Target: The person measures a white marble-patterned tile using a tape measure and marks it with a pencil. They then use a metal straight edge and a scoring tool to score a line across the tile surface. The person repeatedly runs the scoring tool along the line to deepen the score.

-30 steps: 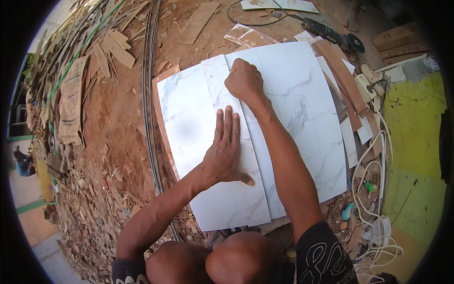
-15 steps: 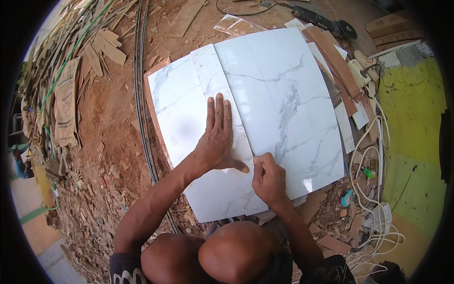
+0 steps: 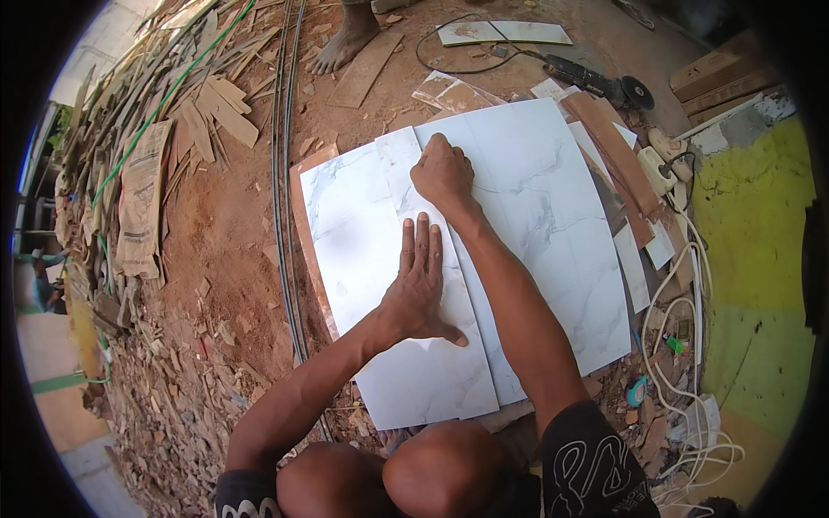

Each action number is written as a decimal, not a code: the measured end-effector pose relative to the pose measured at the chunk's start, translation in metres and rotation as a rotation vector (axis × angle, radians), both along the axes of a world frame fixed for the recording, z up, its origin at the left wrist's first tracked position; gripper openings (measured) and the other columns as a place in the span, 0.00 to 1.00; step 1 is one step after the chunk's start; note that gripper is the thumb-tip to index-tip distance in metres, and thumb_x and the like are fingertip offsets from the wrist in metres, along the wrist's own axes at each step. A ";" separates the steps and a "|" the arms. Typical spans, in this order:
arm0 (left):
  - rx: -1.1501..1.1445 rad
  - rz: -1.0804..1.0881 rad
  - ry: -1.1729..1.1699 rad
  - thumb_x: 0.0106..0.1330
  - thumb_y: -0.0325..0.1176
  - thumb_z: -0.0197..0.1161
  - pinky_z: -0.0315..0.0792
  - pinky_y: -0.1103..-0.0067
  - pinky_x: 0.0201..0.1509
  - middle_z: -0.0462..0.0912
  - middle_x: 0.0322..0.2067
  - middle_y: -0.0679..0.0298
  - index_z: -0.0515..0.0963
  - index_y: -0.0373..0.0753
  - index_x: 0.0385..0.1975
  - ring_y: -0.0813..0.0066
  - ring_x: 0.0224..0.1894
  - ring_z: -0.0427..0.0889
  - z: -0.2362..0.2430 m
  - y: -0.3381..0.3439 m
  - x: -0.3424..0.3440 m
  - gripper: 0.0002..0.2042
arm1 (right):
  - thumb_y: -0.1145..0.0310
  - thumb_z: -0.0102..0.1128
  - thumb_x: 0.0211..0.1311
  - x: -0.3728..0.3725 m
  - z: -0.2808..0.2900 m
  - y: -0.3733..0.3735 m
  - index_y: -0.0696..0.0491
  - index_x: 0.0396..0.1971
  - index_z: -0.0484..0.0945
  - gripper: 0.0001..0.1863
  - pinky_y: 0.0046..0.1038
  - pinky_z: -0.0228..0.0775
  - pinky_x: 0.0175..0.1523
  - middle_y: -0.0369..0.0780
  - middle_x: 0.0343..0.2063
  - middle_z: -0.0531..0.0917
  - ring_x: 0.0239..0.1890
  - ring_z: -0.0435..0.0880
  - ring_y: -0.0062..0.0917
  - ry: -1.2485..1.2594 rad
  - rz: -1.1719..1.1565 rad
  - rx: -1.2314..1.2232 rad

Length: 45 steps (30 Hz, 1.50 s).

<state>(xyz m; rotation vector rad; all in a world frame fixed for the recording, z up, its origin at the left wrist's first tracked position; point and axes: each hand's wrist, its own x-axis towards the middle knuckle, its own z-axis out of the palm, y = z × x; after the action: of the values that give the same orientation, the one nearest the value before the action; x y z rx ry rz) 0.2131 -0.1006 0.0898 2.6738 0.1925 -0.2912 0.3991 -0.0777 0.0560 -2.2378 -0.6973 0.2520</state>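
Observation:
A large white marble-look tile (image 3: pixel 553 259) with grey veins lies on the ground before my knees. Across it runs a narrower strip of similar tile (image 3: pixel 473 371), its right edge forming a line from near to far. My left hand (image 3: pixel 420 298) presses flat on this strip, three fingers pointing away and the thumb out to the right. Close to the strip's far end, my right hand (image 3: pixel 444 173) is closed in a pinch at the right edge, knuckles up. Whatever its fingers hold is hidden beneath the hand.
An angle grinder (image 3: pixel 596 82) lies at the far right. Tile offcuts (image 3: pixel 632 268), a white cable (image 3: pixel 696 315) and a tape measure (image 3: pixel 637 391) are on the right, beside a yellow-green surface (image 3: pixel 751 242). Metal rods (image 3: pixel 283 173) run along the left. Another person's bare foot (image 3: pixel 345 43) stands beyond.
My right hand has travelled along the strip's edge from its near part to its far end. The left hand stays flat on the strip. Another person's foot has come into view.

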 end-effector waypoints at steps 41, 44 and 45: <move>-0.735 -0.117 -0.597 0.69 0.42 0.70 0.78 0.69 0.51 0.89 0.38 0.47 0.83 0.27 0.50 0.62 0.43 0.88 0.330 -0.043 0.095 0.22 | 0.67 0.57 0.78 -0.061 0.364 -0.253 0.57 0.50 0.75 0.11 0.17 0.60 0.25 0.34 0.21 0.81 0.20 0.72 0.10 -0.158 -0.027 0.550; -0.839 -0.104 -0.601 0.72 0.40 0.67 0.78 0.74 0.47 0.89 0.37 0.53 0.84 0.27 0.49 0.71 0.40 0.87 0.323 -0.045 0.081 0.19 | 0.64 0.55 0.79 -0.052 0.320 -0.261 0.56 0.45 0.76 0.10 0.17 0.61 0.24 0.34 0.23 0.82 0.19 0.72 0.10 -0.041 -0.005 0.516; -0.895 -0.114 -0.581 0.72 0.41 0.67 0.79 0.75 0.45 0.89 0.36 0.54 0.83 0.26 0.50 0.73 0.40 0.87 0.314 -0.044 0.082 0.20 | 0.63 0.55 0.80 -0.050 0.316 -0.260 0.56 0.44 0.76 0.10 0.17 0.61 0.24 0.35 0.23 0.82 0.19 0.72 0.10 0.011 0.009 0.511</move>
<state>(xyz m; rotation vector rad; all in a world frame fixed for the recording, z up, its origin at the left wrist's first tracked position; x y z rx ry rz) 0.2949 -0.1450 0.4042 1.7740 -0.2276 0.3123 0.3493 -0.3373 0.3716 -1.7451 -0.6774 0.0772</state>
